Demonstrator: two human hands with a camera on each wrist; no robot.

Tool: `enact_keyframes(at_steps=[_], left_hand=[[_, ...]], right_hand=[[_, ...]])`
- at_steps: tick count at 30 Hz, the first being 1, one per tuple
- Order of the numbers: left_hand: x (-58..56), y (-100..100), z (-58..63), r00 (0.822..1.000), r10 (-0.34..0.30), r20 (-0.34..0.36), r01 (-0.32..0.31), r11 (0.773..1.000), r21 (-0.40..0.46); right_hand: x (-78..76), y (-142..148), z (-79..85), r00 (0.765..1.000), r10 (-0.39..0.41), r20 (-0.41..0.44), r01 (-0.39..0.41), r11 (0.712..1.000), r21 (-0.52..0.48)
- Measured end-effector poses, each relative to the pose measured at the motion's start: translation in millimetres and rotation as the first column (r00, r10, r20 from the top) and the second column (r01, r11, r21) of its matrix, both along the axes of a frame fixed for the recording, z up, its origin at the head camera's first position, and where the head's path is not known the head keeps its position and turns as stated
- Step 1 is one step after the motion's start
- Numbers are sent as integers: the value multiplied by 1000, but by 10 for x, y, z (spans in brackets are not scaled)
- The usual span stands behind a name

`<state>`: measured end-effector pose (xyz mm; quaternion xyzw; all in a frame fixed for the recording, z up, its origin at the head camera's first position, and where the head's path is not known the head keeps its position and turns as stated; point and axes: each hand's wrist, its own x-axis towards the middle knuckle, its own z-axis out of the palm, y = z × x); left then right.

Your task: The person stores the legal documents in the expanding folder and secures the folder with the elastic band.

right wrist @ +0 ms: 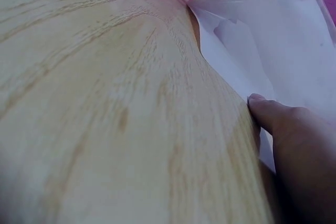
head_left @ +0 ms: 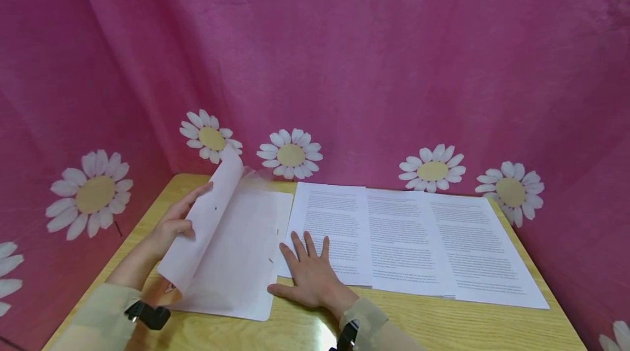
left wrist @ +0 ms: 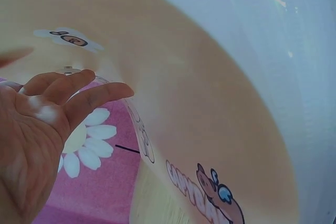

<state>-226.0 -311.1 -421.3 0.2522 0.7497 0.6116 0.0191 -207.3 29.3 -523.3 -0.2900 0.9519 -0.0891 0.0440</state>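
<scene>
A file folder (head_left: pixel 236 263) with a clear plastic sleeve and white inner faces lies at the left of the table. My left hand (head_left: pixel 172 225) holds its raised, curled cover (head_left: pixel 211 220) near the left edge, the thumb on the white inner side. In the left wrist view, fingers (left wrist: pixel 79 90) lie along the cover's orange-tan outside (left wrist: pixel 194 87), which bears cartoon drawings. My right hand (head_left: pixel 312 280) rests with spread fingers on the leftmost printed sheets (head_left: pixel 334 214). Its thumb (right wrist: pixel 268 111) touches the folder's right edge.
Two more stacks of printed sheets, one in the middle (head_left: pixel 403 230) and one at the right (head_left: pixel 477 241), lie side by side, edges overlapping. The wooden table (head_left: pixel 394 318) meets a pink curtain (head_left: pixel 344 77) with daisies at its back and sides.
</scene>
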Motion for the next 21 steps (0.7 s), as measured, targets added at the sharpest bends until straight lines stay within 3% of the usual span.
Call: enact_keyframes(at_steps=[11,21], left_hand=[[-32,7,-69,998,-59,28,57,997,55],[-40,13,-87,995,-93,38,89,991,100]], right_hand=[[-12,16,24,1000,-8,10,8,1000,-27],[-100,106,139,996,-48,-73,43,997,-67]])
